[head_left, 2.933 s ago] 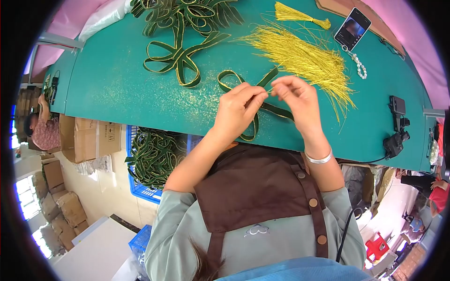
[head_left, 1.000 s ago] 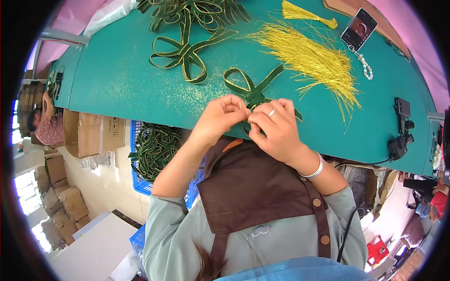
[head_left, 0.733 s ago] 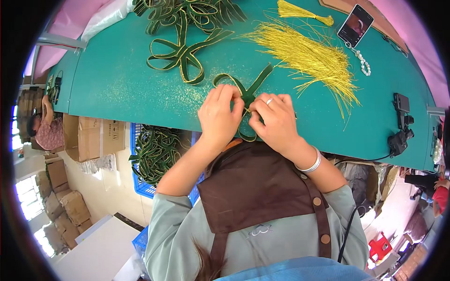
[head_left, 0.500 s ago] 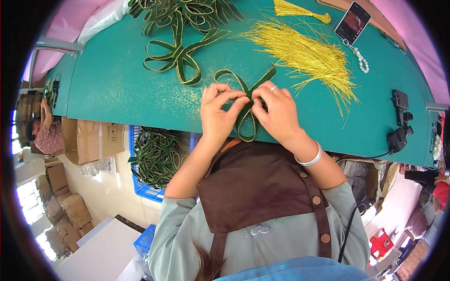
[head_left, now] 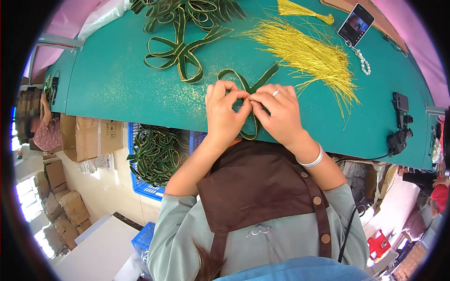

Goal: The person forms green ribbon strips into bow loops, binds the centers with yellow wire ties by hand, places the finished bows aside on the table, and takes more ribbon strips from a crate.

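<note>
A green ribbon bow with gold edges lies near the front edge of the green table, its middle hidden behind my fingers. My left hand pinches at the bow's centre with thumb and forefinger. Touching it there, my right hand, with a ring and a bracelet, is also pinched. Whatever sits between the fingertips is too small to make out. A loose pile of gold wire ties lies behind and right of my hands. Another green bow lies flat to the back left.
More green bows are heaped at the back. A bundle of gold ties, a phone with a beaded strap and a black device lie right. A blue basket of bows stands below the table; a person is far left.
Since the earliest frame my hands have come together at the bow's centre. Over the last half second my fingertips have closed up against each other there. The view has shifted slightly.
</note>
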